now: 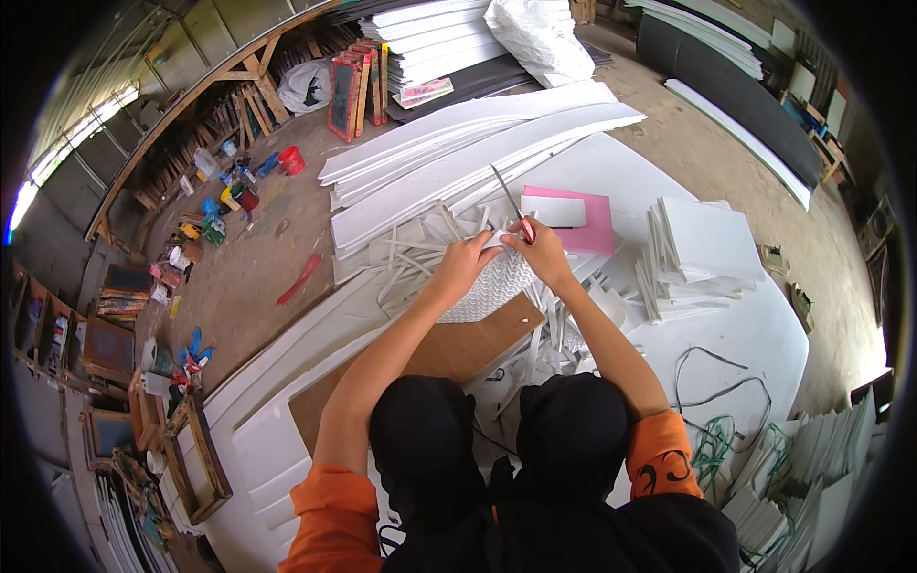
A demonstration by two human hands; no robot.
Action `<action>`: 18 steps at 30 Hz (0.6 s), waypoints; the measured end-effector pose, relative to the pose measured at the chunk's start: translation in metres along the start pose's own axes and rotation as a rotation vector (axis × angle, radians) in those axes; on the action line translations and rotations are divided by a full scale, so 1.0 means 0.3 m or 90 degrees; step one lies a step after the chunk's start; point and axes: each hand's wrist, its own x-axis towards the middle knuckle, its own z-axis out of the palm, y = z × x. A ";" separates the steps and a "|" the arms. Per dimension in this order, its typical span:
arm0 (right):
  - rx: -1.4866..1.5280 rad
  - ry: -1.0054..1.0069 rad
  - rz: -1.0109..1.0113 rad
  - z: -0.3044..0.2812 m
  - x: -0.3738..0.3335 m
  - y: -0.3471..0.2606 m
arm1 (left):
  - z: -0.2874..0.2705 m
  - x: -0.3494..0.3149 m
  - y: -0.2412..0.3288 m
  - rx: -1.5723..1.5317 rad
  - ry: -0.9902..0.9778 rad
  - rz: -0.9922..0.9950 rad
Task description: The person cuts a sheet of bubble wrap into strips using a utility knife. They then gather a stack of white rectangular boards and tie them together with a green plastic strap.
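My left hand (465, 264) pinches a small white piece (496, 239) between thumb and fingers. Close beside it, my right hand (544, 256) is closed round the red handle of a knife (508, 196), its long thin blade pointing up and away to the left. The right fingertips also come up against the white piece. Below both hands lies a white sheet with a woven-looking zigzag texture (489, 289). A brown board (449, 351) is nearer to me, among loose white strips (406, 256). Just beyond my right hand sits a pink sheet (598, 222) with a white rectangle (554, 211) on it.
Long white sheets (478, 134) are stacked beyond the strips. A pile of white panels (712, 234) stands at right, near a dark cord (726, 355) on the white work surface. Paint containers and a red bucket (291, 160) stand on the floor at left. Wooden frames (196, 458) lean at lower left.
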 end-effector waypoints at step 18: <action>0.612 0.276 0.148 -0.191 0.009 0.120 | -0.195 -0.086 -0.164 -0.198 0.168 -0.156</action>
